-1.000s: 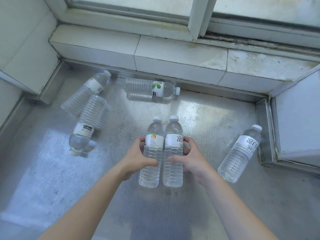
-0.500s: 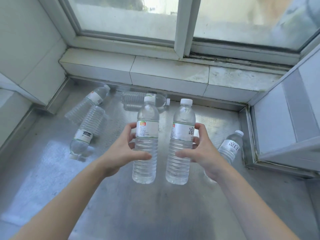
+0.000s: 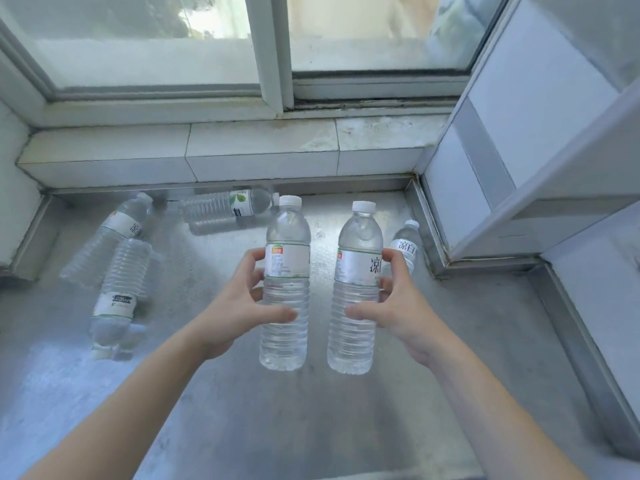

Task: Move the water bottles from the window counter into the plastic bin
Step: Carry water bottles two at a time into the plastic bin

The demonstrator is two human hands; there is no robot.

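- Left hand [image 3: 239, 306] wrapped round a clear plastic water bottle with a white cap and an orange-marked label [image 3: 285, 289]; held upright, clear of the grey metal surface [image 3: 311, 427]
- Right hand [image 3: 391, 303] closed on a second clear white-capped bottle with large dark characters on its label [image 3: 355, 289]; upright too, just beside the first, not touching
- Behind the right hand, another clear bottle [image 3: 405, 244] lying partly hidden
- On the left, two bottles lying together [image 3: 114, 268]; one more on its side by the tiled sill [image 3: 225, 209]

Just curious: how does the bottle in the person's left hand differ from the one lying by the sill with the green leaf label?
The left-hand bottle is upright and lifted, gripped by the left hand; the leaf-label bottle lies on its side on the metal counter, untouched. The held bottle's label has an orange patch, the other's a green leaf. Both are clear, white-capped.
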